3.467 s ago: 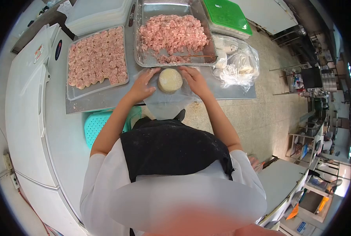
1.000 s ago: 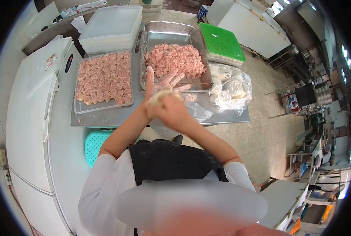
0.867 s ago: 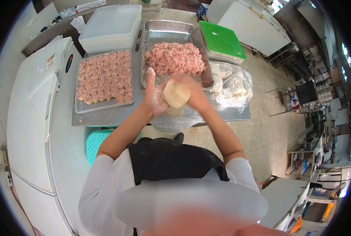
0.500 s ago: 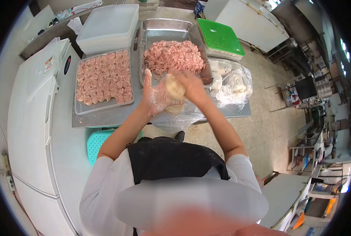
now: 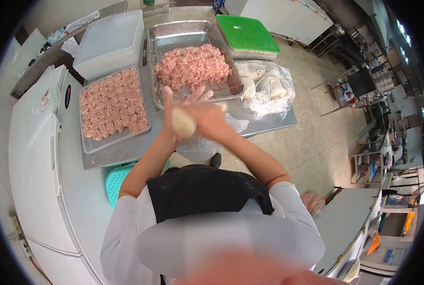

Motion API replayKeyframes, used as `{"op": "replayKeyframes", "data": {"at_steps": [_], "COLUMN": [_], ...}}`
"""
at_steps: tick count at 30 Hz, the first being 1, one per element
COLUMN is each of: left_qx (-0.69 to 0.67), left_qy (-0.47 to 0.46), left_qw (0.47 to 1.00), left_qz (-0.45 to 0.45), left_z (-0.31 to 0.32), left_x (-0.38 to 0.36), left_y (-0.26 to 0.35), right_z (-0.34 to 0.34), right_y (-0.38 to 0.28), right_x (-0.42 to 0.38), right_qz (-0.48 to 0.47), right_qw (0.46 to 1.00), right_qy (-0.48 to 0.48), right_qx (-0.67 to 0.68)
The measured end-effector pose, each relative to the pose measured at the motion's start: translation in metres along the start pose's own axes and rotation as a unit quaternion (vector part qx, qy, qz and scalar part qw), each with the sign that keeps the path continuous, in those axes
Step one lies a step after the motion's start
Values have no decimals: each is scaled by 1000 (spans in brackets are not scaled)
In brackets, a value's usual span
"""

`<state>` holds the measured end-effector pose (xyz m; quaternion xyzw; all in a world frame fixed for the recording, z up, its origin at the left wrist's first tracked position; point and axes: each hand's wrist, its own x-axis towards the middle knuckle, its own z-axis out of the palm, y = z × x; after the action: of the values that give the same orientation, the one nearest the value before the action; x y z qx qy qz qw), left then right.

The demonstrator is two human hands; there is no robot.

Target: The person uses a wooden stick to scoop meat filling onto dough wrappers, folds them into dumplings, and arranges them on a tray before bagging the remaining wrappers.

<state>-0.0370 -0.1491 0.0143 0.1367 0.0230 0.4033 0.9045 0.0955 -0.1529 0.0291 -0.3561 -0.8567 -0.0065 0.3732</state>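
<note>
Over the table's front edge my two hands are together, smeared by motion. My left hand [image 5: 170, 107] has its thumb and floury fingers stretched out toward the metal tray. Across its palm lies my right hand [image 5: 209, 118], closed round a pale round stack of dough wrappers [image 5: 183, 123]; its fingertips are blurred. Just beyond the hands, a heap of pink minced meat [image 5: 193, 66] lies in the metal tray [image 5: 181, 29]. To the left, a clear plastic tray [image 5: 94, 148] carries rows of meat-filled dumplings [image 5: 112, 102], with a gap at the near edge.
Behind the dumplings stand stacked plastic boxes [image 5: 110, 45]. A green-lidded container [image 5: 247, 33] and bagged pale dough pieces [image 5: 271, 92] sit on the right. A white refrigerator [image 5: 34, 156] borders the left; a turquoise perforated stool [image 5: 117, 183] is under the table [image 5: 95, 160].
My hands and the wrappers have moved left and nearer to me. The right hand has turned across the left palm. The whole view has shifted somewhat.
</note>
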Motion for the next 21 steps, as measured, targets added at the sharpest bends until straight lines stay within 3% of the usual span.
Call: {"op": "replayKeyframes", "data": {"at_steps": [2,3,5,6,7,10,12,14,16,19,21], "left_qx": [7,16,23,63,102,169,345,358,371,336,427], "left_qy": [-2,33,75,77,77,110,220,244,266,208,201], "left_qw": [1000,999,997,995,992,977,908,899,890,917,878], "left_qz": [-1,1,-5,7,18,74,84,55,28,52,79], "left_z": [-9,-26,-37,-34,-30,-41,-51,-57,-63,-80,-87], "left_x": [-1,3,-6,-14,-21,-35,-39,-37,-31,-24,-26], "left_y": [-3,-1,-2,-2,0,10,18,10,-2,-13,-4], "right_z": [21,29,26,8,-12,-41,-42,-28,-7,11,7], "right_y": [-28,-7,37,55,65,62,55,50,49,61,70], "right_x": [-9,-23,-34,-31,-28,-36,-35,-36,-41,-61,-67], "right_qz": [9,70,114,158,195,192,217,153,182,215,216], "right_qw": [999,995,991,979,931,945,929,981,974,959,954], "right_qy": [-15,-69,34,-122,-274,-216,-264,-114,-133,-176,-204], "right_qx": [33,2,54,-44,-140,-153,-139,-24,17,53,48]}}
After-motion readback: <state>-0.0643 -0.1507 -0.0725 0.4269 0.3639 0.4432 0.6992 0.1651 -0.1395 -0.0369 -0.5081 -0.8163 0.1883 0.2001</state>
